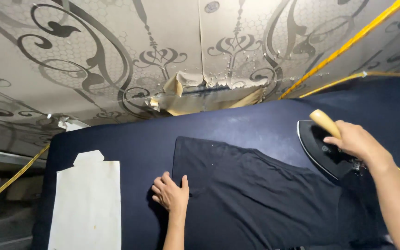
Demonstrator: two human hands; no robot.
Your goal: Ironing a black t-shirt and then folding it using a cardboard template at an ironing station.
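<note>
Gripping the iron (pixel 326 149), right hand (pixel 355 141) fingers wrap its wooden handle (pixel 325 122).

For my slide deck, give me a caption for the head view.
Left hand flattens a dark shirt on a padded board; right hand holds an iron.

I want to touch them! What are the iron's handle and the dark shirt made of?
The handle of the iron, gripped by the right hand, looks like pale, smooth wood; it could be plastic. The dark shirt looks like soft matte cloth, since it creases; the left hand lies on its edge.
</note>
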